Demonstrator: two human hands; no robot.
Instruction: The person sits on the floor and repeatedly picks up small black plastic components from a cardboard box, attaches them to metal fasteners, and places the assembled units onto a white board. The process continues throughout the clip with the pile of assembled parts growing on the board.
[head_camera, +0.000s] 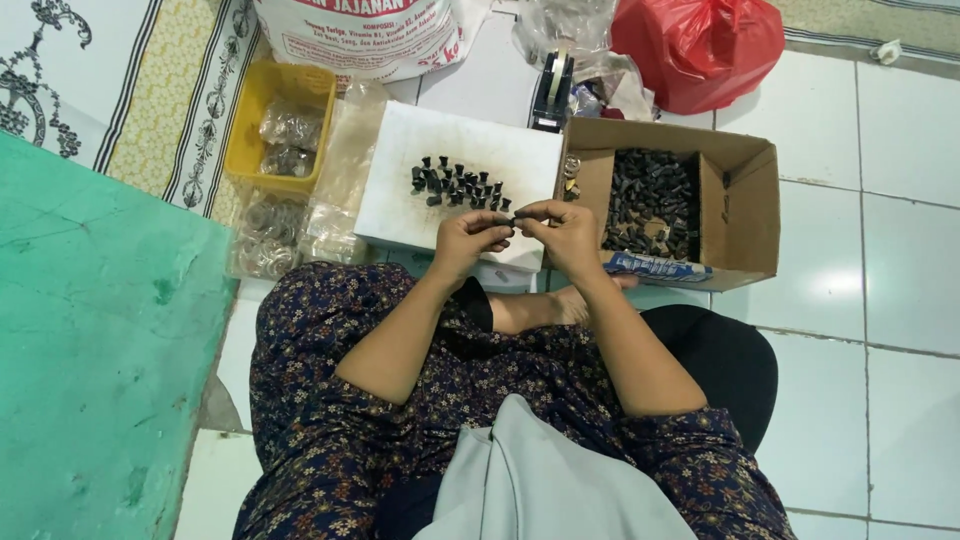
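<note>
One small black part (516, 222) is pinched between both hands, left hand (470, 240) and right hand (568, 235) closed on it with fingertips meeting, above the white board (400, 200). Roughly two dozen finished-looking black pieces (458, 186) stand on that board. Many more remain in the cardboard box (745, 215) on the floor.

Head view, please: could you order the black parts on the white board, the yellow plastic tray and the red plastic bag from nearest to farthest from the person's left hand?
From the left hand:
1. Small black parts on the white board, just beyond the fingers.
2. Yellow plastic tray, up and to the left.
3. Red plastic bag, far upper right, beyond the cardboard box.
</note>
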